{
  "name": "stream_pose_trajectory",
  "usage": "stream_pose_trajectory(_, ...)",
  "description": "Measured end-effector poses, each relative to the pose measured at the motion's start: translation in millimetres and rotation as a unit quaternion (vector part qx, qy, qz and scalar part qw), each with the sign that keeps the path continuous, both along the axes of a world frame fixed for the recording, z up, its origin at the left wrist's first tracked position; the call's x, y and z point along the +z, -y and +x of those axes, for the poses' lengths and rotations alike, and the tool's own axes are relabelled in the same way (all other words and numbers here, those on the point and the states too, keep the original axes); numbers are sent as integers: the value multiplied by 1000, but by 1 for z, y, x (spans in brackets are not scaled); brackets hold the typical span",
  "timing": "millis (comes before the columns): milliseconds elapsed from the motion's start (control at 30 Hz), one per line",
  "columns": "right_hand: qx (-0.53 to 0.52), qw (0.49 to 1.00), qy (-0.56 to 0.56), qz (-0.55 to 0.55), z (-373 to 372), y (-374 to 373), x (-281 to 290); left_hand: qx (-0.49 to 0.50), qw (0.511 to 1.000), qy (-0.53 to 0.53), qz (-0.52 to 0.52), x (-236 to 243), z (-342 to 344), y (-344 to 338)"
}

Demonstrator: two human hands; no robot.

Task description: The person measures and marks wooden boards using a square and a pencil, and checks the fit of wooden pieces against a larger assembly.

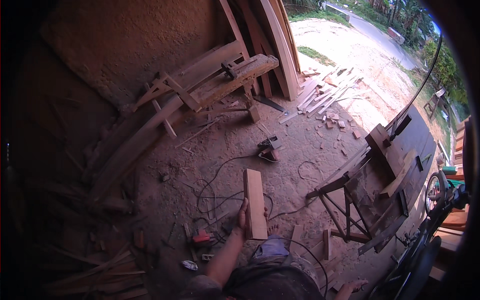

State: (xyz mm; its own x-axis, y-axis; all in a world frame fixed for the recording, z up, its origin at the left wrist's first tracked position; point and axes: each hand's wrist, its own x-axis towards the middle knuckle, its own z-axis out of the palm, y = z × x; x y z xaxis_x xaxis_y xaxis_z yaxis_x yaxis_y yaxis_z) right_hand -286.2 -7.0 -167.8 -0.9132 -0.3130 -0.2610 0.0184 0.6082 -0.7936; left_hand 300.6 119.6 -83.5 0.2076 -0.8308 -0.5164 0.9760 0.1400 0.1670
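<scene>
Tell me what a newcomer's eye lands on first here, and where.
Probably the pale rectangular wooden block just below the picture's centre, held in the person's left hand. Next, the glaring sunlit pale ground at upper right, bright against the dim work area, with long thin pale wooden strips strewn at its near edge. The black motorcycle at lower right may catch the eye too.

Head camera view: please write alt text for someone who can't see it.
A person's left hand holds a wooden block above a dusty floor; the right hand is apart, at lower right. Beyond, a power tool lies between a wooden bench and a dark-topped table.
</scene>
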Motion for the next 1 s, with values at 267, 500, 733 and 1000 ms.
stream_pose_trajectory(267, 304, 900, 273, 149, 81, -67, -81, 0, 998, 67, 5, -19, 28, 3)
stream_pose_trajectory(500, 578, 781, 51, 231, 134, -16, -12, -121, 992, -13, 21, -42, 12, 12)
stream_pose_trajectory(733, 703, 658, 186, 196, 168, -34, -1, -376, 908, 64, 175, -109, -91, 29)
stream_pose_trajectory(1000, 555, 693, 438, 141, 143, -95, 23, -604, 752, 200, 172, -121, -247, 41)
